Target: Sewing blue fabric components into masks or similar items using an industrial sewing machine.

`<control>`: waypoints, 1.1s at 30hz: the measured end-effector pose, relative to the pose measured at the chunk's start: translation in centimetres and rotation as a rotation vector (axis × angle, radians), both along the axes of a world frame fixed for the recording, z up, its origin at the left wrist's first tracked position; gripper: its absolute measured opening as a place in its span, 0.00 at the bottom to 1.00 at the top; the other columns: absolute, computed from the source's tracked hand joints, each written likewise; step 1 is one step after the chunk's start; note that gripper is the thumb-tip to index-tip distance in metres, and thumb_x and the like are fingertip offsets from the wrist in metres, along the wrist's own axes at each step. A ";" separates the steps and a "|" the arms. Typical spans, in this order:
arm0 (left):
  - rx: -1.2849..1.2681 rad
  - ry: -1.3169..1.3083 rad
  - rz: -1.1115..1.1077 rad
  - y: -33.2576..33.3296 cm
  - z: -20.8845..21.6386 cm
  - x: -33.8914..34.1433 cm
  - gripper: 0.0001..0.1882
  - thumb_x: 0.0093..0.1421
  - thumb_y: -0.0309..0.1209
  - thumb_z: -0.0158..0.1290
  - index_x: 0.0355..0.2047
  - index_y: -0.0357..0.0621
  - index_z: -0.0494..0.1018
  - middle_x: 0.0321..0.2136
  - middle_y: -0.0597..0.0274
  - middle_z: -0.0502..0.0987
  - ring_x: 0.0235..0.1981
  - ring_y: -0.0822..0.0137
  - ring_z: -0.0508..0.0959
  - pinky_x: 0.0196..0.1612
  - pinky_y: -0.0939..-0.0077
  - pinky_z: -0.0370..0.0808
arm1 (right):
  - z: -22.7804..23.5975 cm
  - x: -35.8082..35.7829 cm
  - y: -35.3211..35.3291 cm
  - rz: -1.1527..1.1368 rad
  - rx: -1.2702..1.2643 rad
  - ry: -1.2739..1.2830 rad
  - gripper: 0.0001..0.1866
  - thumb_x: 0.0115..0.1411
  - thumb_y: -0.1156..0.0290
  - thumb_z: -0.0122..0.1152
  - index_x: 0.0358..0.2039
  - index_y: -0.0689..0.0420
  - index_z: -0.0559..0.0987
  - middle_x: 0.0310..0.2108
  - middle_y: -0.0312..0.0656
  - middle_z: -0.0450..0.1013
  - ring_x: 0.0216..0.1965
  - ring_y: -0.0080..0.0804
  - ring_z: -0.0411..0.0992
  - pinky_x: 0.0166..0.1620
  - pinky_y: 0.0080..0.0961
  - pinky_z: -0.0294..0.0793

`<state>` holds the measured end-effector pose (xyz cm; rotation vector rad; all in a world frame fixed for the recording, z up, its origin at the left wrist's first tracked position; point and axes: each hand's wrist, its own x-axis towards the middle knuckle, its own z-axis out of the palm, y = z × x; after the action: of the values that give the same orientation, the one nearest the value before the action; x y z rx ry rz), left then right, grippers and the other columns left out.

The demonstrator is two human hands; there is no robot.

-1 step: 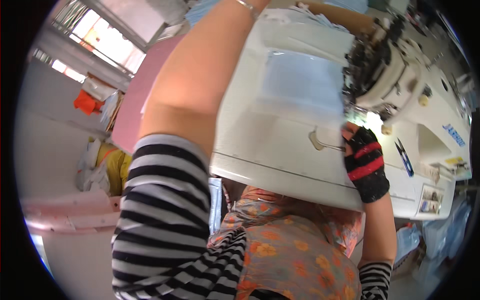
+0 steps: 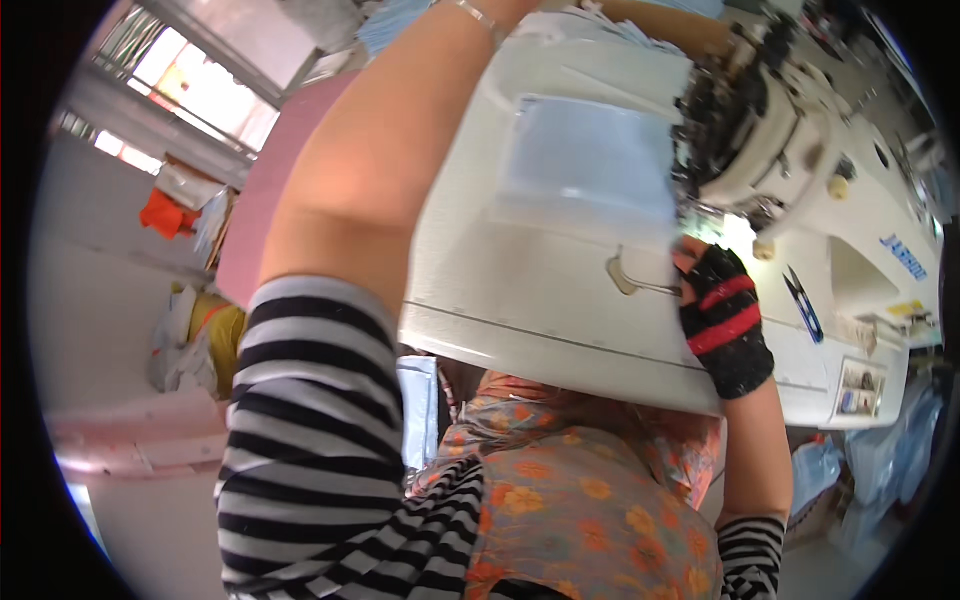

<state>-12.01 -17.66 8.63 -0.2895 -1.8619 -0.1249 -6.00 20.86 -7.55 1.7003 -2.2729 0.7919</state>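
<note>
A light-blue fabric piece (image 2: 590,165) lies flat on the white sewing machine table, its right edge by the needle area of the sewing machine (image 2: 770,150). My right hand (image 2: 725,315), in a black fingerless glove with red stripes, rests at the near right corner of that fabric, just below the lit needle area. Its fingers are curled and pressed together; what they pinch, if anything, is hidden. My left arm reaches far forward across the table's left side. Only the wrist with a bracelet and part of my left hand (image 2: 510,10) show at the top edge; its fingers are out of sight.
Thread snips (image 2: 803,305) lie right of my glove, near a small compartment tray (image 2: 860,388). A metal lever-like piece (image 2: 625,275) sits on the table (image 2: 520,290). More pale fabric (image 2: 590,28) is piled at the far edge. Blue bundles (image 2: 900,450) hang at the lower right.
The whole view has shifted slightly, so the table and machine appear a little further left. Both hands keep about the same places over the table.
</note>
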 end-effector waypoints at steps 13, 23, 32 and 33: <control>-0.166 -0.873 0.008 13.1 -13.9 14.4 0.13 0.55 0.36 0.57 0.38 0.43 0.74 0.40 0.58 0.76 0.45 0.56 0.76 0.44 0.62 0.76 | -0.8 -0.5 0.1 -0.101 -0.112 -0.019 0.14 0.53 0.80 0.54 0.41 0.58 0.80 0.46 0.48 0.75 0.45 0.50 0.73 0.50 0.41 0.74; -0.247 -0.905 -0.243 16.3 -14.2 16.2 0.24 0.58 0.42 0.56 0.50 0.40 0.71 0.54 0.49 0.70 0.58 0.50 0.68 0.61 0.50 0.64 | -0.1 -0.1 -0.1 0.023 -0.017 0.078 0.15 0.50 0.80 0.56 0.40 0.59 0.79 0.45 0.46 0.75 0.47 0.47 0.73 0.52 0.39 0.73; 0.023 -0.976 0.000 22.3 -16.4 17.6 0.35 0.59 0.44 0.55 0.61 0.35 0.63 0.63 0.42 0.61 0.66 0.45 0.61 0.66 0.41 0.55 | -0.8 -0.9 0.3 -0.053 0.051 0.176 0.20 0.48 0.74 0.57 0.44 0.56 0.79 0.48 0.44 0.76 0.50 0.45 0.73 0.57 0.40 0.69; 0.040 -0.937 -0.028 22.1 -16.4 17.8 0.34 0.56 0.43 0.58 0.58 0.34 0.65 0.62 0.42 0.63 0.64 0.45 0.63 0.65 0.40 0.56 | -0.9 -1.0 0.3 -0.087 0.103 0.245 0.19 0.51 0.68 0.58 0.45 0.56 0.79 0.47 0.44 0.77 0.50 0.42 0.74 0.59 0.39 0.67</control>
<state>5.74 4.43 -7.76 -0.2446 -2.7772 -0.3627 -6.99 21.16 -8.47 1.6269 -2.2333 0.4289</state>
